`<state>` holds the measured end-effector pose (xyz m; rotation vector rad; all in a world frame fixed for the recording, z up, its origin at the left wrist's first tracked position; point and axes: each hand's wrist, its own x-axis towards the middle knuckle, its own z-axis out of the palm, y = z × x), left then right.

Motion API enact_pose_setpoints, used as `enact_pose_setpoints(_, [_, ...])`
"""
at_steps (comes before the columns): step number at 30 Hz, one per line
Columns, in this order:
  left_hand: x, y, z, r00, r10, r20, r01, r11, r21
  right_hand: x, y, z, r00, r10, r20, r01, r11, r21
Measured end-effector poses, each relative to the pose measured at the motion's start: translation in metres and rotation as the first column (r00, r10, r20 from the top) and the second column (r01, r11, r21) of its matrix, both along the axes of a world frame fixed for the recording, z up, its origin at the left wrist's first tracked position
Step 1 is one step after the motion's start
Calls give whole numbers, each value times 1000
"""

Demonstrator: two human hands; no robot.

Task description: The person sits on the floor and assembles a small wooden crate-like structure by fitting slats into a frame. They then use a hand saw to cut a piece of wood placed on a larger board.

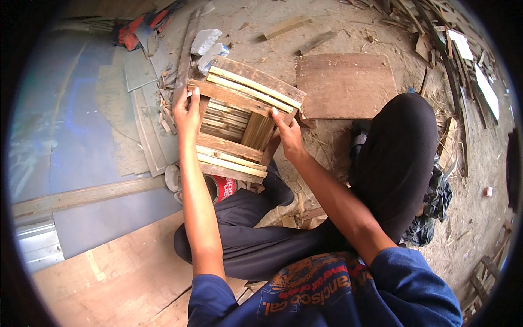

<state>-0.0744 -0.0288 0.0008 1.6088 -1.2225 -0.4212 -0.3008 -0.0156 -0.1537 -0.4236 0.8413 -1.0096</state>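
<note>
Two-handed hold on a slatted wooden crate (234,99), up in front of the person's bent legs (395,158) & tilted. L hand (187,113) grips the L end of a brown crossbar, thumb on top; R hand (289,135) grips nr the bar's R end, thumb also on the wood. Pale strips run along both far & near sides, w/ more slats inside. Red can (224,188) sits nr the crate's lower edge, partly hidden. Brown board (348,84) is on the dirt floor (474,204), R of the crate; white lumps (206,42) just beyond its far L corner.
</note>
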Motion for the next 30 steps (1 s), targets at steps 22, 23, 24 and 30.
enact_pose_setpoints(22, [0, -2, -4, 997, 8, 80, -6, 999, -35, 38, -34, 109, 759, -477, -443, -176, 505, -845])
enact_pose_setpoints(23, [-2, -2, -4, 997, 17, 74, -15, 1000, -23, 44, -38, 110, 755, -488, -437, -194, 471, -861])
enact_pose_setpoints(24, [0, -2, -3, 997, 32, 72, -31, 999, -15, 49, -37, 113, 740, -488, -463, -230, 462, -856])
enact_pose_setpoints(30, [-1, -1, 1, 985, 70, 159, -62, 996, -57, 77, -30, 114, 632, -584, -509, -287, 433, -854])
